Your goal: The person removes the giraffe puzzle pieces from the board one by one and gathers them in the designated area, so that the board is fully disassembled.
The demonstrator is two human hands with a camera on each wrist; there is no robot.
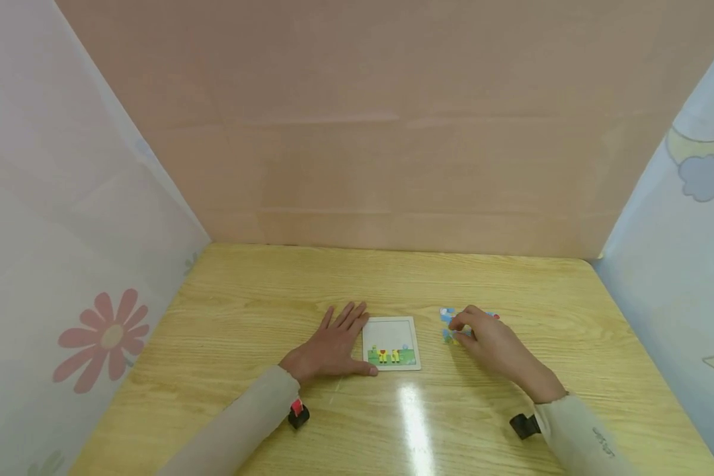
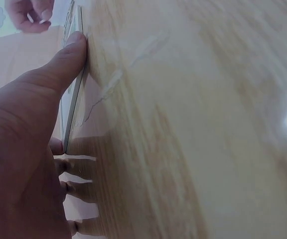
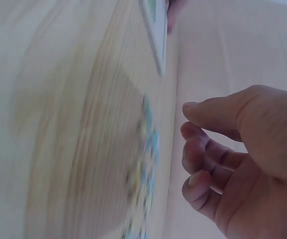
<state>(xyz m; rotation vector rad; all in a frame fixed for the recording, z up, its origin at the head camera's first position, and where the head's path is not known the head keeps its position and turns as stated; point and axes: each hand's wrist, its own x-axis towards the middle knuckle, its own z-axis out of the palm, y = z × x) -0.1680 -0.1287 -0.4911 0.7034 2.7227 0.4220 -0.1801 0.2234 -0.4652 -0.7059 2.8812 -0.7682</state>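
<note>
A small square puzzle board (image 1: 388,332) with a pale frame lies on the table. Along its near side is a strip of assembled puzzle pieces (image 1: 387,357), green with yellow figures; the rest of the board is bare white. At the board's left side, my left hand (image 1: 333,345) rests with fingers spread and touches the frame, its thumb (image 2: 73,50) along the near left corner. My right hand (image 1: 494,344) hovers over loose, colourful puzzle pieces (image 1: 447,313), hiding some of them. Its fingers are loosely bent, thumb and index tips close together, and nothing shows between them.
Beneath everything is a wood-grain table (image 1: 262,291) with a bright glare streak in front of the board. A brown wall covering (image 1: 393,165) stands behind it. Patterned sheets hang at the left (image 1: 36,231) and right sides.
</note>
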